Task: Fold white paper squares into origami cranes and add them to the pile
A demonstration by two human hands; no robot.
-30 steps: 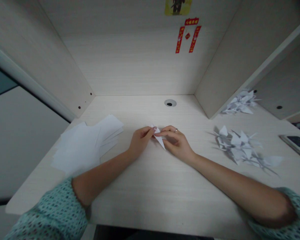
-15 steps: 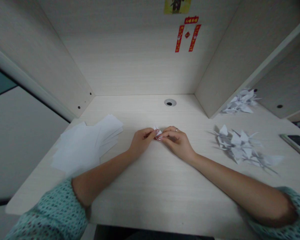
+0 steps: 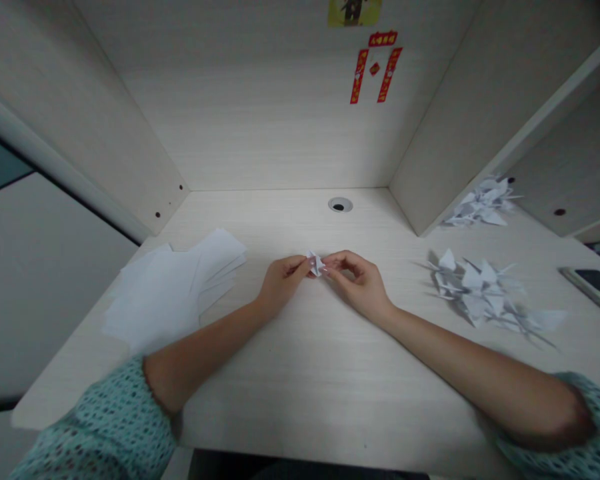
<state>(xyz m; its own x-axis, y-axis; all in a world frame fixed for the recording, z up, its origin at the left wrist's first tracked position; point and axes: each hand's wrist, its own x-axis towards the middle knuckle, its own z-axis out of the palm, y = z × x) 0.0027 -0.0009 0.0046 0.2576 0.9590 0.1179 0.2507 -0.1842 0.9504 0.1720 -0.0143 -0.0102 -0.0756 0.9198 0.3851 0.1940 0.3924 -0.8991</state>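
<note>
Between my two hands is a small piece of folded white paper (image 3: 316,265), just above or on the desk (image 3: 300,373); fingertips hide part of it. My left hand (image 3: 284,280) pinches its left side between thumb and fingers. On the other side, my right hand (image 3: 357,280) has thumb and index fingertip closed on the paper's right edge, the fingers curled. Off to the right lies a heap of folded white paper cranes (image 3: 480,290). Loose white paper sheets (image 3: 165,293) are spread in an overlapping pile beyond my left forearm.
A second heap of paper cranes (image 3: 485,202) sits behind the upright divider panel (image 3: 450,133). At the right edge rests a phone-like device (image 3: 595,283). A round cable hole (image 3: 341,205) is set near the back panel, which carries red stickers (image 3: 383,39).
My right hand's fingers have shifted slightly and rearranged at the paper's right edge, leaving more of the folded paper showing. My left hand stays nearly in place.
</note>
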